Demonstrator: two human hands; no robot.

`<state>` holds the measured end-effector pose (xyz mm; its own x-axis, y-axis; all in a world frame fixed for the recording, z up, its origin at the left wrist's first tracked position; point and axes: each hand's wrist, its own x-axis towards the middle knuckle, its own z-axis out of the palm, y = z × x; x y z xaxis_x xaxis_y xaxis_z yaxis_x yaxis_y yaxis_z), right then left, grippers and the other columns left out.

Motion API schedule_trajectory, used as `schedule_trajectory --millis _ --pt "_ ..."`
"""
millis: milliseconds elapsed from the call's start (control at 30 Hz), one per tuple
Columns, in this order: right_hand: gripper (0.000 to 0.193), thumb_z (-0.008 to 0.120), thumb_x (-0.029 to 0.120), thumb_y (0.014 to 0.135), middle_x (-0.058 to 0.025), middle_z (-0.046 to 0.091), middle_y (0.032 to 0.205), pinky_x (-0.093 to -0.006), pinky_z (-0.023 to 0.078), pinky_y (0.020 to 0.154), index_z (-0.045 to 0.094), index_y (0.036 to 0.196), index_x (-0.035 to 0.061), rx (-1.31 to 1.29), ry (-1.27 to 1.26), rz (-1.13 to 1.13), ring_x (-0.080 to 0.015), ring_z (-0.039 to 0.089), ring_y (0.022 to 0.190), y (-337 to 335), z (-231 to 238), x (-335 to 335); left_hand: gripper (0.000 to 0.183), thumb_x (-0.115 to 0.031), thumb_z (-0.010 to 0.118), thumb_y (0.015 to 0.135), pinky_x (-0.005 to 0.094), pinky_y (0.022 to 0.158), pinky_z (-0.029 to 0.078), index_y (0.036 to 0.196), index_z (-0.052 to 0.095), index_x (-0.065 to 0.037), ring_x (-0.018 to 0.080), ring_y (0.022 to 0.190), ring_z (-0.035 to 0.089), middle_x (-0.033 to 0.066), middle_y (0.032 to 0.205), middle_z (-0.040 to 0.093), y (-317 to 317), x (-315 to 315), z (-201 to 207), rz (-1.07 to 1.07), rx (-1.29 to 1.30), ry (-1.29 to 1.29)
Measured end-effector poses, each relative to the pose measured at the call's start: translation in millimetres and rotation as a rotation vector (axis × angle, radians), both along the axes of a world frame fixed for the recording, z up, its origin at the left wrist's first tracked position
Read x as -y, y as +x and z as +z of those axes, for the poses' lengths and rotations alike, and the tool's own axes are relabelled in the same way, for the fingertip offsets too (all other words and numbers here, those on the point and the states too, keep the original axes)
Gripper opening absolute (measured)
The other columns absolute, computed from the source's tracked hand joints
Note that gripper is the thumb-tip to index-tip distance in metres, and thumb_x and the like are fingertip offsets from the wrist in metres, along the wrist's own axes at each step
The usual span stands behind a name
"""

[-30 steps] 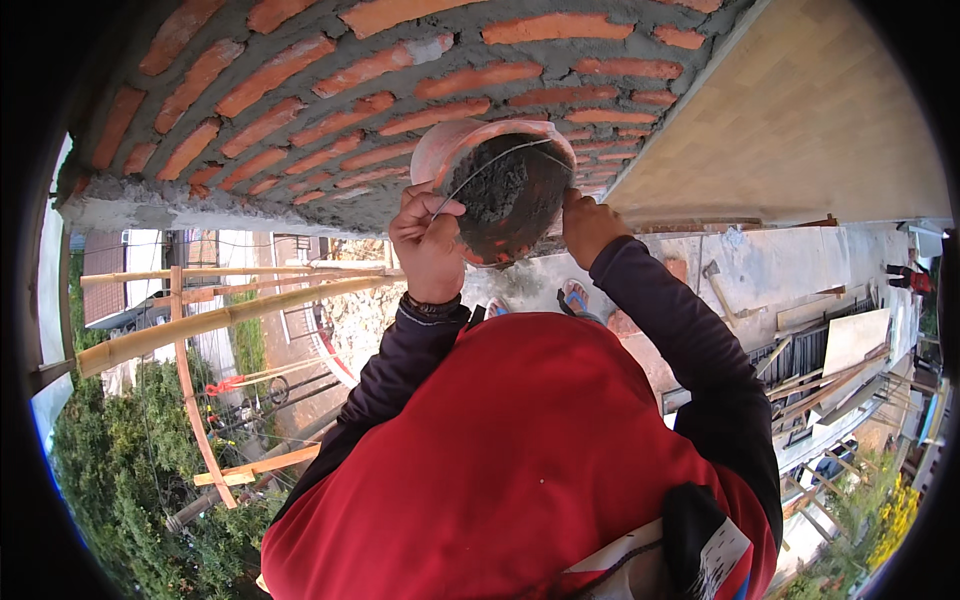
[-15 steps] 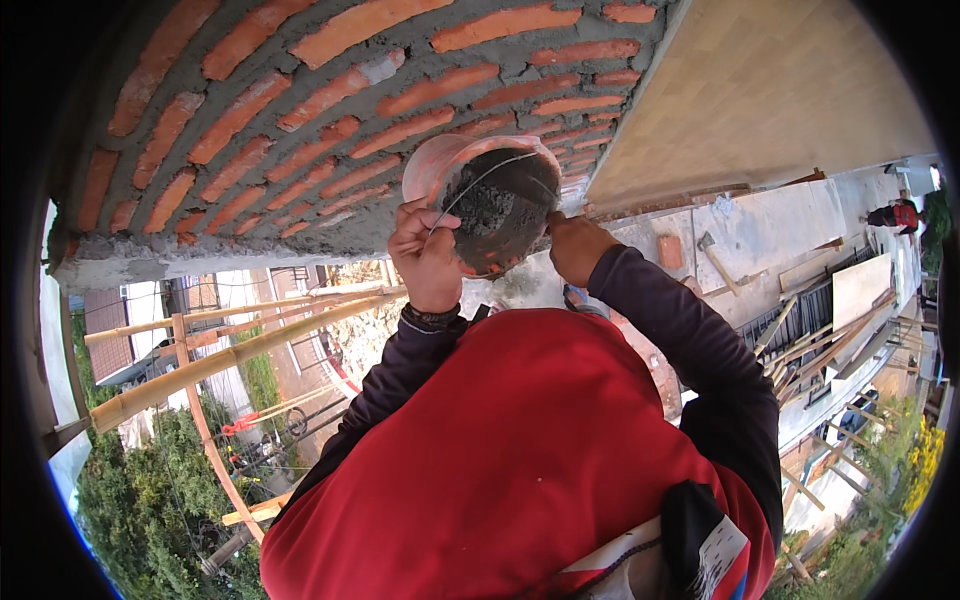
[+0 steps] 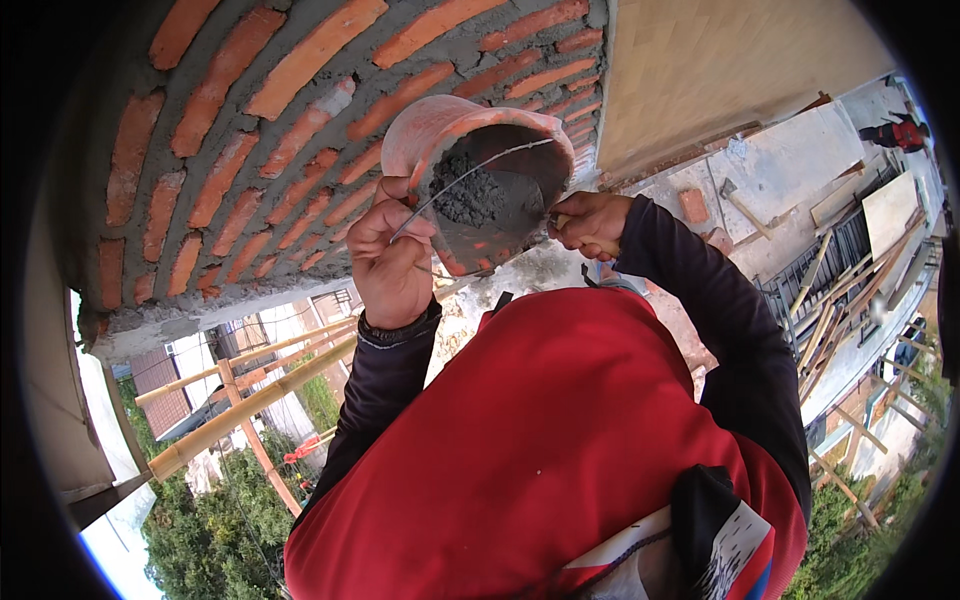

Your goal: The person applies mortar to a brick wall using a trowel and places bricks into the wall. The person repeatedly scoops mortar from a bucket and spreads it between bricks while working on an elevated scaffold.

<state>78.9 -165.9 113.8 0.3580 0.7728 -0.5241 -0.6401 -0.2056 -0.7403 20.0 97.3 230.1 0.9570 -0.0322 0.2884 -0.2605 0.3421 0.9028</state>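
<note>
A pale red plastic bucket (image 3: 405,135) is tilted so its mouth faces me, against the brick wall. Wet grey mortar (image 3: 475,195) lies inside it. My left hand (image 3: 393,262) is closed on the left side of the rim, thumb and fingers by the thin wire handle (image 3: 470,172) that arches across the mouth. My right hand (image 3: 592,225) is closed at the right of the rim, around what looks like a trowel's handle, mostly hidden by the fingers. A smooth grey patch inside the bucket may be its blade; I cannot tell for sure.
The brick wall (image 3: 225,180) with grey joints fills the upper left, a wooden panel (image 3: 720,70) the upper right. Bamboo poles (image 3: 250,405) cross at left above greenery. At right are a hammer-like tool (image 3: 745,208), a loose brick (image 3: 693,206), stacked boards and a distant person (image 3: 900,133).
The bucket appears larger and slightly farther left in view, its mouth turned more toward me. Both hands stay on it, the right hand's fingers showing more plainly. The surroundings have shifted with my head.
</note>
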Motion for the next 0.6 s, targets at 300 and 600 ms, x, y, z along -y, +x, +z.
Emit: schedule_trajectory --millis 300,600 --pt "0.014 0.059 0.009 0.083 -0.0026 0.051 0.067 -0.0268 0.04 0.038 0.054 0.096 0.005 -0.042 0.234 0.16 -0.0084 0.048 0.047 12 16 -42 0.027 0.013 0.038 0.061 0.0359 0.101 0.04 0.072 0.061 0.006 0.0261 0.109 0.056 0.0191 0.12 0.06 -3 -20 18 0.141 -0.094 -0.034" --pt "0.031 0.065 0.022 0.081 -0.0223 0.066 0.096 -0.0482 0.052 0.081 0.067 0.103 0.0008 1.291 -0.508 0.295 -0.0409 0.064 0.087 25 11 -34 0.027 0.017 0.038 0.074 0.0265 0.08 0.046 0.081 0.062 0.006 0.0174 0.088 0.062 0.014 0.101 0.065 -10 5 -9 0.348 -0.087 -0.294"
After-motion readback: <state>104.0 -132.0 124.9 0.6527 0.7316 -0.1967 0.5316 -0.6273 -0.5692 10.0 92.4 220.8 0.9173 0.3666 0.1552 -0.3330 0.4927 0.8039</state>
